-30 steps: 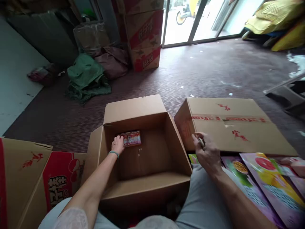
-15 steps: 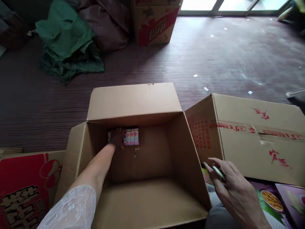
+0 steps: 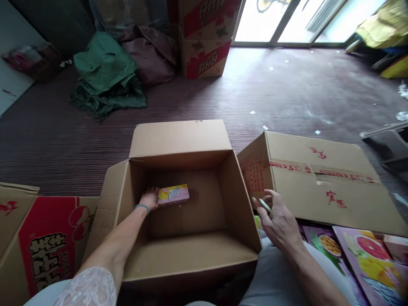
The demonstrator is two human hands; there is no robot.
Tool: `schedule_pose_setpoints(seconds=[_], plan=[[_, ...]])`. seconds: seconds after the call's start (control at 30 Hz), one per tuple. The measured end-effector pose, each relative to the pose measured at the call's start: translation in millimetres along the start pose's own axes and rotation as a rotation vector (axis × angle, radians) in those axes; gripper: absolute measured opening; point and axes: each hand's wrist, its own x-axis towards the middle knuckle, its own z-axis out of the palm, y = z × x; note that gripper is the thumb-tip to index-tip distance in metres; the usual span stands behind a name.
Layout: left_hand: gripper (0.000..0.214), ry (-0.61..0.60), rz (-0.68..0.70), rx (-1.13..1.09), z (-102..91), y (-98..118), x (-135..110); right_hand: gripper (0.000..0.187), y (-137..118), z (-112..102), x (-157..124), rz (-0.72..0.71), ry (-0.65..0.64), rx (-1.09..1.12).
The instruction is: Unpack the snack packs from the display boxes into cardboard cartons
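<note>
An open cardboard box (image 3: 204,212) stands in front of me with its flaps turned out. Inside it, my left hand (image 3: 149,199) grips the left end of a small pink and yellow carton (image 3: 174,193); dark printed lettering shows on the carton's side. My fingers partly cover that end. My right hand (image 3: 279,219), just outside the box's right wall, is closed around a slim pale green tool (image 3: 265,205); its exact kind is not clear.
A taped cardboard box (image 3: 318,182) with red print lies at the right, above colourful flat packages (image 3: 366,263). A red printed carton (image 3: 54,246) stands at the left. Beyond are a green cloth (image 3: 105,63), stacked cartons (image 3: 205,57) and paper scraps on the floor.
The small carton has turned, and its yellow and pink lettered side now faces me, with my left hand at its left end. The view has tilted upward. My right hand still holds the tool.
</note>
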Motion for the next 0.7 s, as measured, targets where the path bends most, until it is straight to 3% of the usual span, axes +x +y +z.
schedule_pose_setpoints(seconds=[0.07, 0.17, 0.3, 0.37, 0.43, 0.53, 0.6, 0.7], plan=[[0.047, 0.061, -0.011, -0.036, -20.3, 16, -11, 0.043, -2, 1, 1, 0.037, -0.008, 0.047], [0.042, 0.162, -0.026, -0.077, -55.3, 35, -46, 0.037, -5, 1, 1, -0.021, 0.025, 0.145], [0.041, 0.368, 0.040, -0.228, -99.9, 46, -133, 0.036, -15, -10, -10, -0.132, 0.114, 0.313], [0.046, 0.490, 0.117, -0.331, -111.2, 52, -187, 0.037, -28, -21, -26, -0.138, 0.119, 0.388], [0.054, 0.578, 0.209, -0.412, -109.4, 62, -238, 0.038, -47, -34, -49, -0.142, 0.090, 0.434], [0.065, 0.619, 0.322, -0.504, -84.5, 81, -291, 0.036, -83, -54, -89, -0.262, -0.052, 0.353], [0.068, 0.644, 0.335, -0.562, -61.8, 91, -309, 0.031, -110, -64, -112, -0.448, -0.229, 0.171], [0.071, 0.737, 0.296, -0.604, -33.9, 99, -316, 0.023, -147, -72, -136, -0.694, -0.492, -0.152]])
